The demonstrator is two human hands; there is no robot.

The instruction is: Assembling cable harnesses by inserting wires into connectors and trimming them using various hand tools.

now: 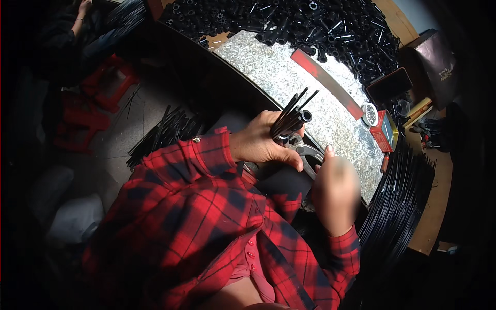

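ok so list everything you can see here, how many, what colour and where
held rods: several, black, in the left fingers
tube: one, black, beside them
pliers: one, silver, between the hands
worktop: one, speckled grey-white, ahead
small parts: uncountable, mostly black, far side
flat strip: one, red and brownish, on worktop
phone-like slab: one, dark, right
dial: one, white, right
box: one, red, beside dial
loose rods: many, black, right and left
stools: apparently two, red, left
co-worker's arm: one, dark sleeve, top left
plaid shirt: one, red and black, worn
left fingers: one hand, around the rods
right fingers: one hand, blurred, by the pliers' handles
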